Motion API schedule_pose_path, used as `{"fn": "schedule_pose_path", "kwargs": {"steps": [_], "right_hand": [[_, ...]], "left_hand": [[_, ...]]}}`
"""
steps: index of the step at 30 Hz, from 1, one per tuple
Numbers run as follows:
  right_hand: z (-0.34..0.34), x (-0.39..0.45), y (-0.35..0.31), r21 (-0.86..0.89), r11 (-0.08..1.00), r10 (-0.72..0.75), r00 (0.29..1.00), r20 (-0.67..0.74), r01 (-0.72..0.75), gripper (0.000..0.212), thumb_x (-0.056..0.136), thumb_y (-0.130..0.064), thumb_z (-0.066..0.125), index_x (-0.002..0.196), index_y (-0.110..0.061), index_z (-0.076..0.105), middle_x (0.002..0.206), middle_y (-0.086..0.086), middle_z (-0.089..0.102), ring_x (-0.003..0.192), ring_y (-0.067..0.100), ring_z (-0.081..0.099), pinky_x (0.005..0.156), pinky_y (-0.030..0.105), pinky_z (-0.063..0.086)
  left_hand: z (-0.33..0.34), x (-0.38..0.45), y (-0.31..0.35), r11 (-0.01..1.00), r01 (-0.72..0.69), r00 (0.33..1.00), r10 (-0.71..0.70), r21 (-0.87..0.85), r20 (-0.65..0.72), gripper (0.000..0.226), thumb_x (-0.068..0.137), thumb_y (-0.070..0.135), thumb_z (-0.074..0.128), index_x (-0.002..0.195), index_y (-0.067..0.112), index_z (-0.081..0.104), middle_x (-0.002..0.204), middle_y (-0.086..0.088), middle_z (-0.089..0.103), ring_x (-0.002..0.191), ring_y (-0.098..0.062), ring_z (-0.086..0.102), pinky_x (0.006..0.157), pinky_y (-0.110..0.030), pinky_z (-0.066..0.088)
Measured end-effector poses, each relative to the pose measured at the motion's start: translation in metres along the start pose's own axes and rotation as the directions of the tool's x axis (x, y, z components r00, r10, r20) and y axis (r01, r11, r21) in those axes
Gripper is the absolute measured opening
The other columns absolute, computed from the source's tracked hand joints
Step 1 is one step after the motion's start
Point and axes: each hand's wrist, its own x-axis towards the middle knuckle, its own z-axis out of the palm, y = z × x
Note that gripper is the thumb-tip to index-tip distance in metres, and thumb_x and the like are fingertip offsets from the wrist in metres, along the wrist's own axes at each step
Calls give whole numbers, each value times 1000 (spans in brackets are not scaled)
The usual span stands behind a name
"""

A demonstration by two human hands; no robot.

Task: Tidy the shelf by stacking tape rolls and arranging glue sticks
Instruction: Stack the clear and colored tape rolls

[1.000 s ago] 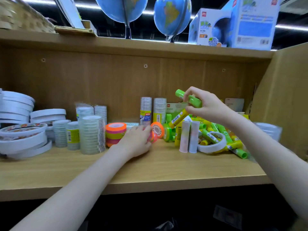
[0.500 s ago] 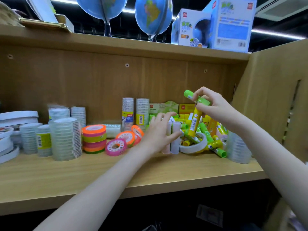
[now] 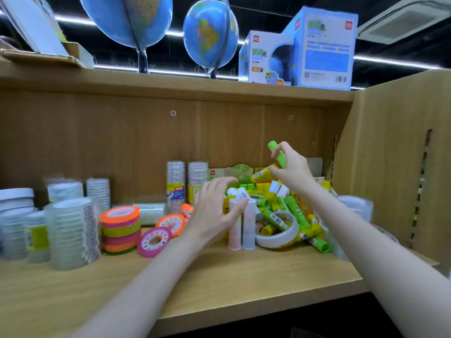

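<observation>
My right hand [image 3: 294,173] holds a green glue stick [image 3: 277,153] raised above the pile, and a yellow glue stick [image 3: 262,174] sticks out leftwards under its fingers. Below lies a jumble of green and yellow glue sticks [image 3: 294,211], some lying inside a white tape roll [image 3: 278,239]. My left hand [image 3: 214,211] is spread with relaxed fingers, its thumb touching the top of two pale upright glue sticks [image 3: 241,228]. A stack of orange, pink and green tape rolls [image 3: 120,230] stands to the left, with a loose pink roll [image 3: 155,241] and an orange roll [image 3: 172,223] leaning beside it.
Stacks of clear tape [image 3: 73,232] fill the shelf's left side, and two tall ones [image 3: 186,184] stand at the back. A cardboard side wall [image 3: 395,172] closes the right. Globes [image 3: 210,35] and boxes [image 3: 324,50] sit on the shelf above. The wooden shelf board [image 3: 219,284] runs along the front.
My left hand left the coloured rolls and moved right to the pale upright sticks. My right hand stayed raised with the green stick; the yellow stick under it swung from hanging down to pointing left.
</observation>
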Motion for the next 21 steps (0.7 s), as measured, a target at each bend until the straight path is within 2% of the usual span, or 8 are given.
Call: {"fn": "schedule_pose_path", "kwargs": {"steps": [2, 4, 7, 9, 11, 16, 19, 21], "right_hand": [[20, 4, 5, -14, 1000, -4, 999, 49, 5, 24, 79, -4, 60, 89, -19, 43, 112, 9, 61, 91, 25, 51, 66, 27, 27], [35, 6, 10, -51, 998, -21, 992, 124, 27, 24, 79, -4, 60, 88, -20, 45, 106, 8, 63, 82, 22, 52, 62, 28, 29], [42, 6, 15, -144, 987, -32, 963, 266, 72, 14, 83, -11, 60, 86, -21, 51, 72, -6, 52, 65, 18, 42, 48, 16, 30], [40, 8, 20, -148, 987, -25, 974, 223, 60, 9, 89, -12, 54, 86, -21, 54, 64, -10, 42, 64, 18, 41, 49, 19, 29], [36, 13, 26, -188, 982, 2, 986, 170, 30, 12, 92, -8, 47, 91, -18, 53, 75, -2, 48, 70, 20, 44, 55, 31, 31], [24, 23, 39, -356, 932, 190, 922, 338, -61, 24, 87, 0, 48, 92, -20, 37, 92, 9, 49, 74, 28, 54, 56, 33, 40], [27, 22, 40, -386, 923, 137, 933, 333, 2, 18, 85, -4, 55, 90, -20, 49, 108, 10, 57, 92, 27, 54, 73, 32, 43], [27, 20, 35, -392, 919, 95, 947, 307, 35, 17, 86, -1, 51, 92, -13, 62, 107, 11, 61, 92, 26, 54, 73, 28, 41]], "left_hand": [[1, 1, -1, 1000, 24, 999, -23, -10, 29, 69, 74, 65, 28, 119, 20, 54, 119, 8, 53, 113, -13, 44, 93, -31, 29], [2, 2, -2, 999, 39, 997, -38, -28, 63, 69, 72, 67, 26, 116, 23, 55, 116, 12, 51, 114, -11, 43, 95, -30, 28], [3, 2, -3, 996, 65, 991, -57, -59, 120, 70, 69, 70, 23, 114, 26, 56, 117, 15, 49, 115, -6, 40, 93, -25, 25], [3, 2, -3, 993, 85, 988, -73, -82, 135, 72, 68, 71, 23, 115, 27, 54, 116, 18, 47, 115, -4, 38, 94, -25, 24], [3, 2, -2, 993, 90, 986, -78, -80, 146, 73, 67, 72, 23, 116, 28, 53, 116, 19, 46, 115, -3, 37, 94, -25, 23], [3, 0, -3, 994, 93, 982, -83, -56, 168, 76, 65, 73, 21, 118, 29, 52, 122, 17, 48, 115, -1, 34, 93, -23, 20], [4, 0, -4, 995, 90, 983, -81, -50, 166, 77, 65, 74, 21, 118, 28, 52, 123, 16, 48, 114, 0, 32, 91, -23, 19], [4, -1, -4, 996, 86, 984, -79, -36, 162, 77, 65, 74, 20, 118, 28, 52, 122, 15, 48, 115, -1, 33, 91, -22, 19]]}}
